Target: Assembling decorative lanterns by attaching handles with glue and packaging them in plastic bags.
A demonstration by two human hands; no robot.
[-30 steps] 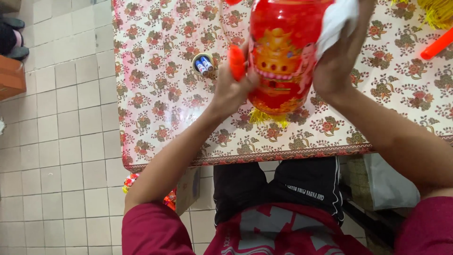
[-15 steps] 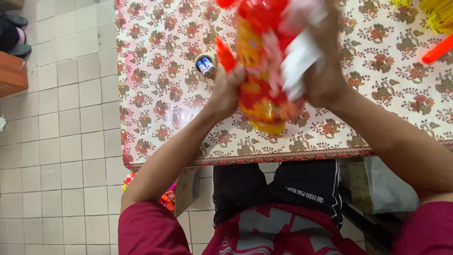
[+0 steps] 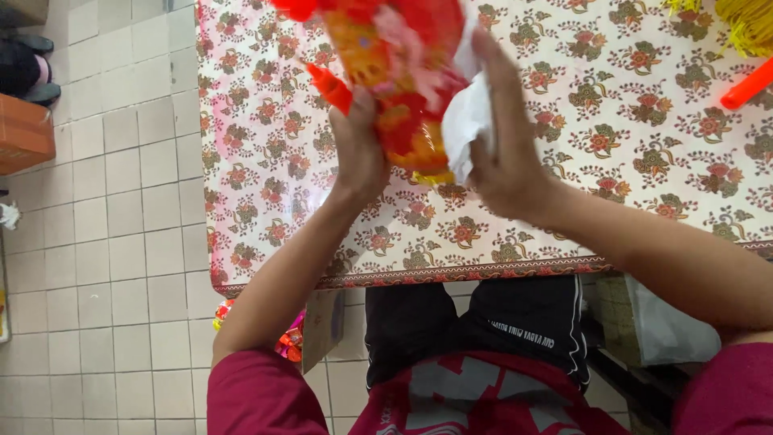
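Red lantern (image 3: 398, 80) above the table's (image 3: 644, 217) near edge: I am gripping it with my left hand (image 3: 360, 153), right hand (image 3: 503, 153) pressing a white cloth (image 3: 465, 121) against it; wiping seemingly underway.
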